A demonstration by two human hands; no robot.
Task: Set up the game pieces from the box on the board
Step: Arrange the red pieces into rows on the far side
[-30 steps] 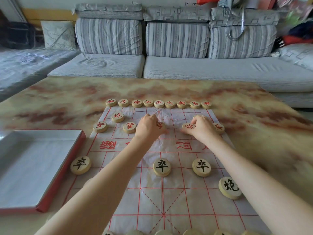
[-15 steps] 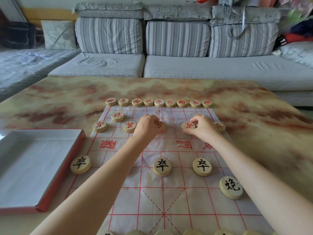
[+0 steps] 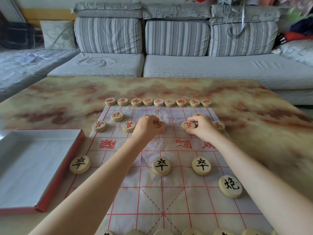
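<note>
Marble table [image 3: 254,106]: box [image 3: 33,167] beside board [image 3: 169,197]; hands seemingly pinching red discs.

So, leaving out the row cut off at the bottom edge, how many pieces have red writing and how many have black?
Red-marked pieces: 16, three partly hidden by the left hand and right hand
Black-marked pieces: 4
Total: 20

Two bare forearms, no sleeves, watch or rings visible; left hand [image 3: 147,125] at frame centre, right hand [image 3: 201,127] just right of it.
</note>
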